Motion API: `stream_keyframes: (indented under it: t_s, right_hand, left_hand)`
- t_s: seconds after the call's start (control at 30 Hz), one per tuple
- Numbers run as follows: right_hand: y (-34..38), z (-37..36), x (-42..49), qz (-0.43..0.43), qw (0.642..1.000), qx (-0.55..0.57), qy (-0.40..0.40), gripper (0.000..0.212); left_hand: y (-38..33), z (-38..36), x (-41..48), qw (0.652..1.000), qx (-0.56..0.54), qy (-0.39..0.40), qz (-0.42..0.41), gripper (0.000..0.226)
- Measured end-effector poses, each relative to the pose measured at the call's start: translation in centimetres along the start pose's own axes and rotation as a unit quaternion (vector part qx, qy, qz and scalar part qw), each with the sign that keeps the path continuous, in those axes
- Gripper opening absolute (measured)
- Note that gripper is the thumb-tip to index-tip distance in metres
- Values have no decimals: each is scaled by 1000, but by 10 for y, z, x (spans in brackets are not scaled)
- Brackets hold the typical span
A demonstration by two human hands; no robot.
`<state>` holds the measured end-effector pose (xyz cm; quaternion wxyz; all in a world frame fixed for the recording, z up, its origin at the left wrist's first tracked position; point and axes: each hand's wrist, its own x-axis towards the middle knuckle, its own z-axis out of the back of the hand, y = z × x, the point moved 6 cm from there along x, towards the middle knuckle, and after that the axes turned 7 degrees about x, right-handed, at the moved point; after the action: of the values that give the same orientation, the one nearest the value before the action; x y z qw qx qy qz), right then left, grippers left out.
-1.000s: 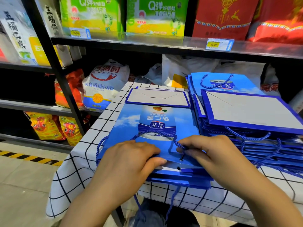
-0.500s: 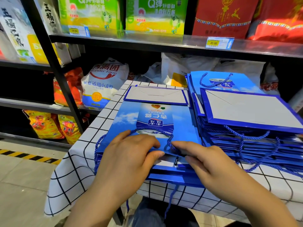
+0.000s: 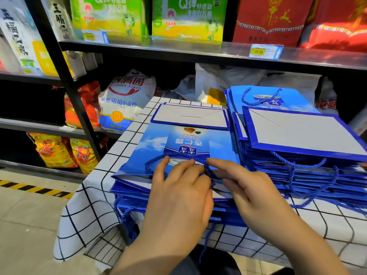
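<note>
A flat blue paper gift bag (image 3: 186,139) tops a low stack near the table's front edge. Its blue rope handle (image 3: 154,162) loops across the printed face. My left hand (image 3: 178,195) rests on the bag's near end with fingers stretched forward over the rope. My right hand (image 3: 248,191) lies beside it, fingers straight, the index tip touching the rope where it runs down between both hands. The thumbs are hidden. A taller stack of the same bags (image 3: 297,133) stands to the right, its top one showing a grey underside.
The table wears a white cloth with black grid lines (image 3: 95,205). Black shop shelves (image 3: 178,50) rise behind it, holding green boxes, red boxes and a flour sack (image 3: 123,100). A yellow-black floor stripe (image 3: 29,187) runs at the left.
Both hands have slid forward along the top bag towards the rope loop. My right hand's fingers have straightened from their pinch on the rope. The view moved slightly closer.
</note>
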<state>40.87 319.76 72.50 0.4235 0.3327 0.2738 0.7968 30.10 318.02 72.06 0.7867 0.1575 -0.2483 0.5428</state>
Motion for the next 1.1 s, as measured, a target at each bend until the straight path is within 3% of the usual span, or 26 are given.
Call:
stream_keyframes:
  t_s: [0.2, 0.43, 0.57, 0.7, 0.87, 1.0, 1.1]
  right_hand:
    - [-5, 4, -2, -13, 1000, 7, -7, 47]
    - [-12, 4, 4, -78, 994, 81, -9, 15]
    - [-13, 3, 11, -106, 990, 74, -57, 18]
    - [-15, 1, 14, -127, 985, 70, -91, 22]
    - [-22, 10, 13, -133, 978, 0, -158, 27]
    - [-19, -2, 16, -108, 984, -130, -56, 10]
    - [-22, -9, 8, -90, 985, -138, 53, 29]
  left_hand:
    - [3, -5, -6, 996, 38, 16, -79, 20]
    - [4, 0, -11, 998, -4, -28, -58, 29]
    - [6, 0, -13, 994, -104, -20, -26, 16]
    - [12, -6, -11, 998, -37, 44, 26, 39]
    - [8, -14, -9, 998, 9, 67, 9, 50]
    - [9, -18, -3, 996, 9, 86, 5, 53]
    - [13, -7, 9, 993, -27, 113, 11, 53]
